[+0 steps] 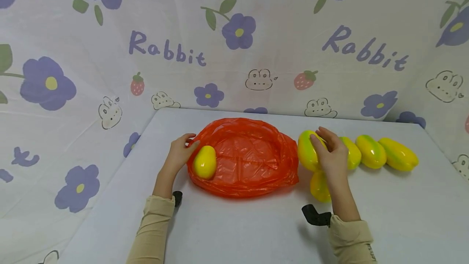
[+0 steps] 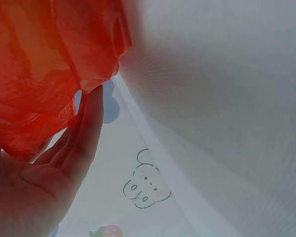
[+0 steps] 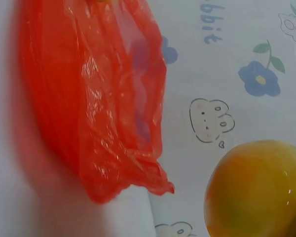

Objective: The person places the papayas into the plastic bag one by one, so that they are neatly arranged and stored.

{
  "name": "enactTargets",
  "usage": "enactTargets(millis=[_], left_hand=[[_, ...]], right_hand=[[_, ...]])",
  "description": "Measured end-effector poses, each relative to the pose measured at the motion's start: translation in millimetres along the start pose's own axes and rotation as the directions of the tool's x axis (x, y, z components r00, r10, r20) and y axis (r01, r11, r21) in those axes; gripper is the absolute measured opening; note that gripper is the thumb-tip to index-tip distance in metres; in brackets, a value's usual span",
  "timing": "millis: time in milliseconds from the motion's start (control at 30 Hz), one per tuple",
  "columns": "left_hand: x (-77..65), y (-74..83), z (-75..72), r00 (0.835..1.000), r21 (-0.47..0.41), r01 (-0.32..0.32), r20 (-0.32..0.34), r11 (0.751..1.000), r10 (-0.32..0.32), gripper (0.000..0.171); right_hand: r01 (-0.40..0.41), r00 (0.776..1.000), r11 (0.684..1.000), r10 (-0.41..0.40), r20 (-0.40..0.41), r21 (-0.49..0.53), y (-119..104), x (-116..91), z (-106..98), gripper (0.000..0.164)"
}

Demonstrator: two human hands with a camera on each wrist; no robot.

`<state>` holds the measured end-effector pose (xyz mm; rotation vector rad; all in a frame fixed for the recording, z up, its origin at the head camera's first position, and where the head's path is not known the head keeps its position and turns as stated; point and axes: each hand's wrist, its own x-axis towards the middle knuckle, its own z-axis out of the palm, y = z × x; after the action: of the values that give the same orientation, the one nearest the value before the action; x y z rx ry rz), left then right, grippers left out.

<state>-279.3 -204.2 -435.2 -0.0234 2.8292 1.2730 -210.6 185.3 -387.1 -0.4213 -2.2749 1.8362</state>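
Note:
A red plastic bag (image 1: 242, 150) lies with its mouth spread wide, a yellow mango (image 1: 205, 163) inside at its left end. My left hand (image 1: 179, 152) holds the bag's left rim between thumb and fingers; in the left wrist view, the fingers (image 2: 89, 123) lie along the red film. Just beyond the bag's right rim, my right hand (image 1: 332, 156) grips a yellow mango with a green streak (image 1: 307, 150). That mango (image 3: 259, 190) appears raised beside the bag in the right wrist view, where the right hand is mostly out of sight.
Several more yellow-green fruits, among them one at the far right (image 1: 398, 155), sit in a row on the white table (image 1: 234, 231). Another fruit (image 1: 319, 186) is below the right hand, partly hidden. A printed cloth (image 1: 227, 64) hangs behind the table.

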Motion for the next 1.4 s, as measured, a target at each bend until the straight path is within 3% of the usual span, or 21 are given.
enactTargets(millis=[333,833,1400], left_hand=[[0.5,-1.1,1.0,1.0,-0.008,-0.01,-0.008,1.0,0.01,0.047],[0.2,-0.9,1.5,1.0,0.004,-0.005,-0.01,1.0,0.005,0.048],[-1.4,0.5,-0.5,1.0,0.0,0.0,-0.001,1.0,0.0,0.047]], right_hand=[[0.038,0.999,0.999,-0.038,0.038,0.011,0.7,-2.1,17.2,0.056],[-0.003,0.99,0.999,-0.003,0.14,0.04,-1.3,-7.9,43.8,0.058],[0.011,0.982,0.999,-0.02,0.187,0.048,3.5,-3.9,77.1,0.055]])
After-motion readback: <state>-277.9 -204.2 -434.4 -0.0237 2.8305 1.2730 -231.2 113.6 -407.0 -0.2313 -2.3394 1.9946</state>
